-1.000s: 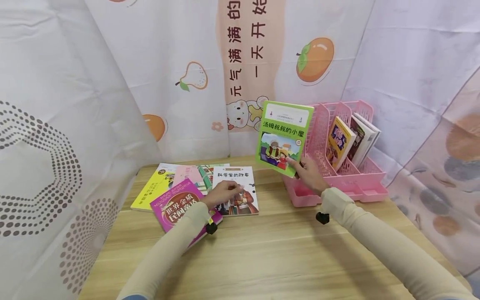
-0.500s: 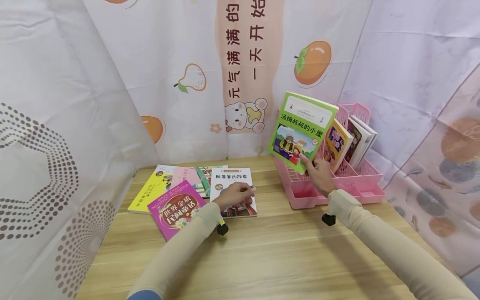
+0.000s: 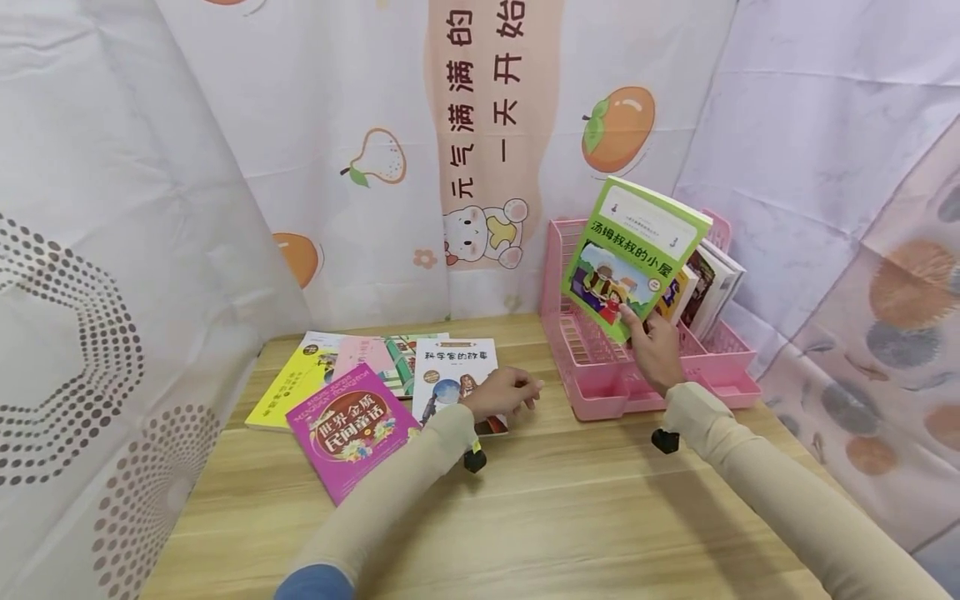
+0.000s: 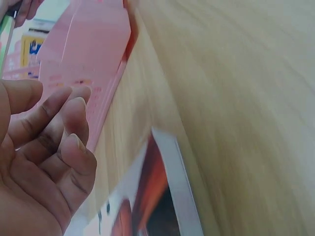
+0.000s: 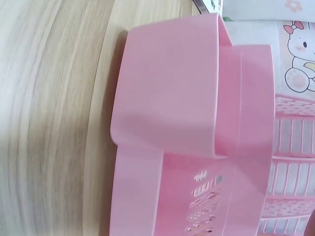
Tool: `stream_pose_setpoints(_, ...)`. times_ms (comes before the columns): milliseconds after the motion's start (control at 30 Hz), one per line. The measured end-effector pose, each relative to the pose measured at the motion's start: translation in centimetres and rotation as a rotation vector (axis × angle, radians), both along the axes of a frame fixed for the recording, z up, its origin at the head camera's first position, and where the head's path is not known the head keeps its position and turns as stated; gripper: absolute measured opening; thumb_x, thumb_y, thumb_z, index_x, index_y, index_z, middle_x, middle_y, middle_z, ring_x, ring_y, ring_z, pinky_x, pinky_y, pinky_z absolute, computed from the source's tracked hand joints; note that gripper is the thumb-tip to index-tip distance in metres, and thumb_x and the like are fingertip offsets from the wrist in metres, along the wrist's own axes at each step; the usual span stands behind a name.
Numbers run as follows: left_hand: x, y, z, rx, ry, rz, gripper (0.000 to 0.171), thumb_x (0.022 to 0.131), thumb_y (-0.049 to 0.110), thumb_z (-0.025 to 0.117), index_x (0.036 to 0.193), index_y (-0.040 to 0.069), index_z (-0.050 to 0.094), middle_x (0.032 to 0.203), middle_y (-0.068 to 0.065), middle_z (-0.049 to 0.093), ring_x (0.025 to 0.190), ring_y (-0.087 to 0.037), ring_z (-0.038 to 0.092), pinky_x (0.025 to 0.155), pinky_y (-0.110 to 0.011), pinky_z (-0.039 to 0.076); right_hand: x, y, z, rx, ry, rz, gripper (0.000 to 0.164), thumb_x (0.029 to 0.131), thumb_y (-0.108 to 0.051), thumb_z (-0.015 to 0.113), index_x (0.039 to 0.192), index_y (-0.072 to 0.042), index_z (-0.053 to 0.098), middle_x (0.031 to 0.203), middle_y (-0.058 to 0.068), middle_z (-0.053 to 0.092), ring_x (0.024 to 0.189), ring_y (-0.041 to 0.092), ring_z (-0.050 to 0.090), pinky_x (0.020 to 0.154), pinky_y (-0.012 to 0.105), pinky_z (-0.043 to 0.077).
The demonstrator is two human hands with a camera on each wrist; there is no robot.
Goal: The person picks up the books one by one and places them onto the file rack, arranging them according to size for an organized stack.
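Observation:
My right hand (image 3: 657, 350) pinches the lower corner of a green-bordered book (image 3: 630, 250), thumb on its front cover. The book is held tilted in front of a pink book rack (image 3: 600, 400) and hides part of it. Over a white-covered book (image 3: 453, 375) on the table hangs my left hand (image 3: 504, 392), its fingers loosely curved around nothing. In the left wrist view these relaxed fingers (image 4: 76, 152) show above the white book's corner (image 4: 167, 187). The right wrist view is filled by the rack's front (image 5: 167, 88).
Several books stand in the rack's right side, among them a yellow one (image 3: 675, 292) and white ones (image 3: 718, 292). At the table's left lie a purple book (image 3: 352, 433), a yellow book (image 3: 292, 387) and a pink one (image 3: 363, 354). A printed curtain (image 3: 375, 250) hangs behind.
My right hand has carried the green book rightward, from the rack's left side to in front of its middle. My left hand has moved right across the white book.

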State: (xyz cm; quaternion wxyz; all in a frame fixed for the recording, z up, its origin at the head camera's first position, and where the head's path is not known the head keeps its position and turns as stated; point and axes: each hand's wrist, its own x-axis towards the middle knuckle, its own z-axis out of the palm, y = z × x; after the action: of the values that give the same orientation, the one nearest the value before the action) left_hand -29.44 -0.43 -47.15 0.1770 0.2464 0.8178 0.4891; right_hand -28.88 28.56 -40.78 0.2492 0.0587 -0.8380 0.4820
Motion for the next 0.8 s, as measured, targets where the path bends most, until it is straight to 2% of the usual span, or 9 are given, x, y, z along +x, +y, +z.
stream_pose_setpoints(100,-0.1,1.1,0.3,-0.022,0.023,-0.009,0.045,0.108,0.039,0.054,0.108,-0.003,0.072,0.086,-0.006,0.074,0.066,-0.03,0.066,0.06,-0.038,0.056,0.0,0.4,0.0,0.009,0.012,-0.044,0.056,0.106,-0.051,0.05,0.122,-0.001,0.068,0.091,0.018,0.069,0.067,0.032,0.06,0.052,0.024,0.048)
stream_pose_setpoints(233,-0.3,2.5,0.7,-0.03,0.063,-0.007,0.045,0.108,0.039,0.053,0.104,-0.002,0.072,0.082,-0.002,0.073,0.061,-0.023,0.064,0.054,-0.028,0.05,0.0,1.1,-0.1,0.023,0.014,-0.091,0.057,0.107,-0.052,0.048,0.127,-0.001,0.064,0.089,0.017,0.067,0.063,0.023,0.057,0.052,0.026,0.045)
stream_pose_setpoints(367,-0.6,3.9,1.1,-0.039,0.085,0.007,0.047,0.109,0.04,0.052,0.103,-0.002,0.072,0.079,0.002,0.071,0.057,-0.014,0.059,0.053,-0.023,0.045,0.0,1.8,-0.3,0.015,0.017,-0.103,0.059,0.106,-0.054,0.047,0.135,-0.004,0.061,0.09,0.016,0.065,0.066,0.03,0.058,0.052,0.026,0.045)
stream_pose_setpoints(467,-0.7,4.9,1.4,-0.03,0.075,0.032,0.049,0.109,0.041,0.05,0.1,-0.002,0.072,0.08,-0.003,0.072,0.055,-0.012,0.057,0.053,-0.023,0.044,-0.1,2.4,-0.4,-0.005,0.009,-0.108,0.061,0.105,-0.056,0.048,0.135,-0.005,0.061,0.09,0.017,0.065,0.066,0.031,0.057,0.049,0.026,0.045)
stream_pose_setpoints(633,-1.2,6.8,0.9,0.038,0.045,0.058,0.047,0.112,0.035,0.045,0.09,0.0,0.069,0.082,-0.013,0.073,0.054,-0.019,0.058,0.052,-0.025,0.046,0.0,3.1,-0.5,-0.015,0.004,-0.131,0.061,0.105,-0.056,0.049,0.135,-0.004,0.061,0.098,0.02,0.068,0.064,0.019,0.057,0.049,0.024,0.046)
stream_pose_setpoints(800,-1.9,8.2,0.0,0.101,0.012,0.083,0.044,0.113,0.031,0.044,0.082,0.008,0.064,0.072,-0.006,0.069,0.067,-0.037,0.068,0.055,-0.034,0.055,0.1,3.5,-0.5,0.002,-0.01,-0.147,0.063,0.105,-0.056,0.049,0.137,-0.003,0.06,0.105,0.021,0.07,0.073,0.023,0.061,0.054,0.022,0.048)
